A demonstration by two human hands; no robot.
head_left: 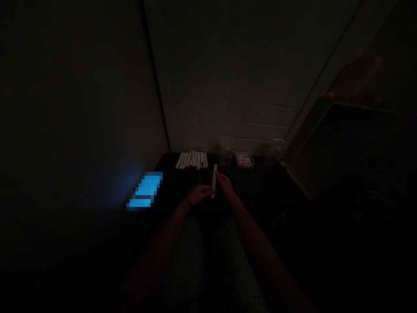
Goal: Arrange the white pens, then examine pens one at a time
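Observation:
Both of my hands hold a long white marker (214, 181) upright-looking over the dark tabletop. My left hand (198, 194) has its fingers closed at the marker's near end. Higher up, toward the far end, my right hand (225, 184) pinches it from the right side. Just beyond them lies a row of several white markers (192, 160), side by side. The light is very dim, so fine details of the fingers and the marker are lost.
A clear plastic container (226, 155) stands against the wall, with a small tray of many short pieces (244, 160) beside it. Another clear container (274, 152) is farther right. At the left edge glows a blurred blue screen (145, 190). A cabinet (339, 143) rises at right.

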